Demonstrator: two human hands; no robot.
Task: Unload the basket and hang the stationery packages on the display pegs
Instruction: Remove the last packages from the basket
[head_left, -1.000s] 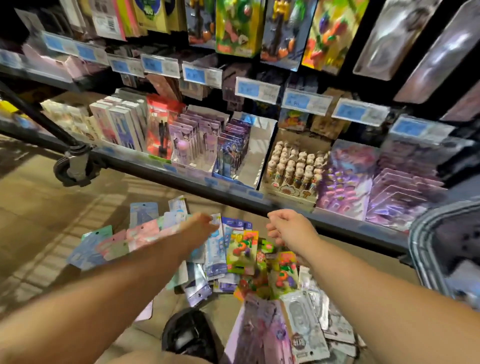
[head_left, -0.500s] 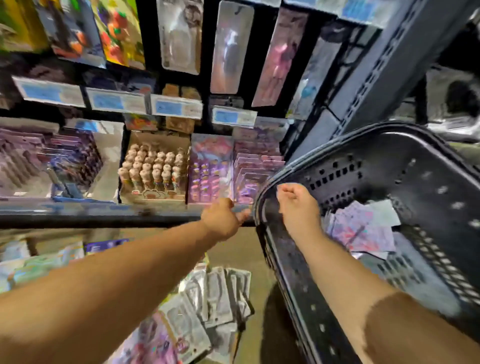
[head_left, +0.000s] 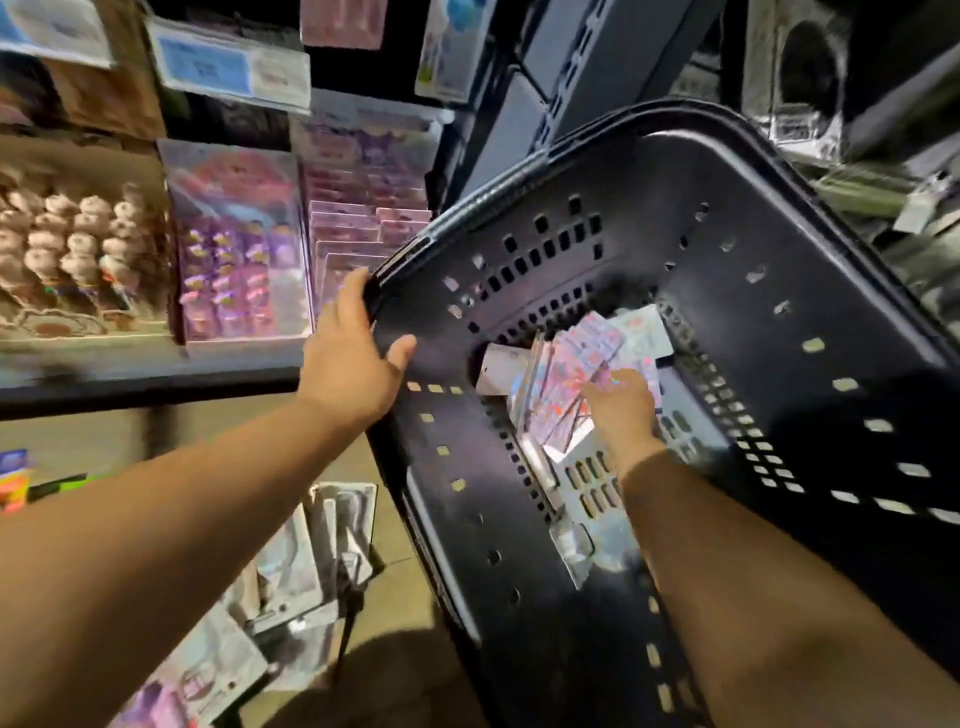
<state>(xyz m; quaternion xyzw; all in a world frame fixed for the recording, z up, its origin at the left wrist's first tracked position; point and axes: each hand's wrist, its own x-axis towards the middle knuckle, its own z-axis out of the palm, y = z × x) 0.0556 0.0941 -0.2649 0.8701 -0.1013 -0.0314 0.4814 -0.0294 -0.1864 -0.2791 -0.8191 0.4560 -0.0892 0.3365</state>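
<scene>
Grips the basket (head_left: 779, 338) at the left corner of its rim with the left hand (head_left: 353, 374): fingers together over the outside of the rim, thumb spread away from them and pressed on the inner wall. Reaches deep inside the basket with the right hand (head_left: 621, 410), down to the packages (head_left: 576, 358) at the bottom. Meets the near edge of that pile. Cannot tell whether the fingers there are apart, together or clamped on a package, being blurred and hidden behind the back of the hand.

Black, with rows of small holes in the walls, and tipped so that the mouth faces the camera. Pink and purple, fanned loosely against the far-left inner corner of the basket, with a pale card poking out on the left of the pile.

Left of the basket, just beyond the gripped corner: a shelf (head_left: 130, 376) with a pink box (head_left: 234, 244) of small purple items and, farther left, rows of pens (head_left: 67, 244) with figure tops. Above and left of the basket: a blue price tag (head_left: 228, 70). Below and left of the basket, on the floor: clear packs (head_left: 311, 561) lying flat.
</scene>
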